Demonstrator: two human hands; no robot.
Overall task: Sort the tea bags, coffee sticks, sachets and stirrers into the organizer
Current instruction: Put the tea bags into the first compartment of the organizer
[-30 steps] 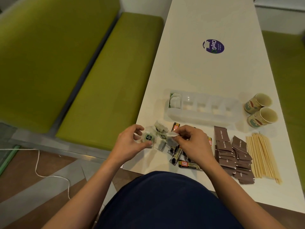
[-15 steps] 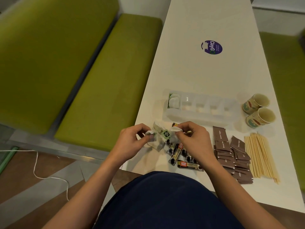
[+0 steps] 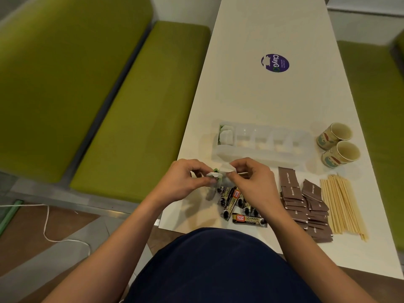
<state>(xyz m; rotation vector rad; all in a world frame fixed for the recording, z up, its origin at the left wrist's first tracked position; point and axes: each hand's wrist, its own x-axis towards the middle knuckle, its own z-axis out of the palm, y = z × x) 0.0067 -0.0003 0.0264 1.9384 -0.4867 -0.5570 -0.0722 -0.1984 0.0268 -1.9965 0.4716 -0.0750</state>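
Left grip (image 3: 183,182) and right grip (image 3: 251,182) pinch a tea bag (image 3: 215,176), drawn closer together than before. Next, likely the organizer (image 3: 258,155), left compartment.

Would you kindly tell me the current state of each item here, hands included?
left hand, pinching the tea bag
right hand, pinching the same tea bag
tea bag, held up between both hands
organizer, upright; only leftmost compartment filled
coffee sticks, loose pile, unsorted
sachets, loose pile, unsorted
stirrers, lying bundled, unsorted
paper cups, upright, empty
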